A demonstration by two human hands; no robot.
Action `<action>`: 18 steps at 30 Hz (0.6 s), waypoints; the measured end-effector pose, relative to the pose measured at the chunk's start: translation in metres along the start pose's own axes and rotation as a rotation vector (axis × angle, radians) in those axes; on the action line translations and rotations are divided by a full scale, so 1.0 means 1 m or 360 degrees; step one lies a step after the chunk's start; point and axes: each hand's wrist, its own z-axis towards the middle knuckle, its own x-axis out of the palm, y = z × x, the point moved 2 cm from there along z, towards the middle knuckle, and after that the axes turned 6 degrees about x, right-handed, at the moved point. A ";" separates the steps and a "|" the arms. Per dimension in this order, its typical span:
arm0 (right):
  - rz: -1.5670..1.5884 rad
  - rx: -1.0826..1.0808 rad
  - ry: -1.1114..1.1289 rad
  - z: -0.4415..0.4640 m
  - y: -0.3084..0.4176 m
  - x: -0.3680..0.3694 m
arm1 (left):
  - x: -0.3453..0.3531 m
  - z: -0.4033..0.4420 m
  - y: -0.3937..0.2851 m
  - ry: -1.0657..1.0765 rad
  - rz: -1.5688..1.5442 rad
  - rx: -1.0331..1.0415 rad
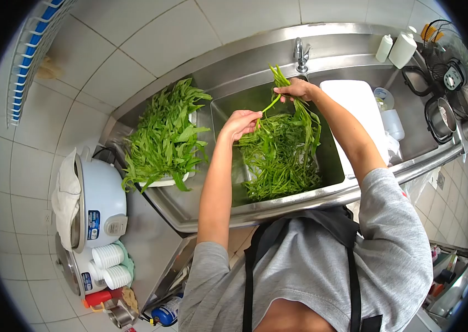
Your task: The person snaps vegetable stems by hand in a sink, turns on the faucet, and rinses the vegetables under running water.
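Observation:
Over the sink basin (224,119), my right hand (300,89) is closed around a bunch of water spinach (307,119), its stems pointing up and its leaves hanging down. My left hand (241,125) is closed in a pinch on a single green stem (271,105) that runs across to the bunch. Below both hands, cut or loose greens (283,177) fill much of the basin. To the left, a heap of leafy water spinach (167,133) lies in a white container (168,181), most of which is hidden by leaves.
A faucet (301,55) rises behind the basin. A white board (350,99) covers the sink's right part. Further right are white bottles (402,51), a pot (443,116) and a black fan (455,74). A rice cooker (104,199) and stacked cups (113,264) stand left.

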 end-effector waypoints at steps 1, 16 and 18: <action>-0.0006 0.0012 0.0001 0.001 -0.001 0.001 | 0.002 -0.001 -0.002 -0.0026 -0.0006 -0.0002; 0.0011 0.0092 0.0048 0.013 -0.011 0.012 | -0.002 0.009 0.002 -0.0301 -0.0111 -0.0003; -0.0021 0.0132 0.0096 0.019 -0.017 0.011 | -0.007 0.007 0.011 -0.0360 0.0103 0.0002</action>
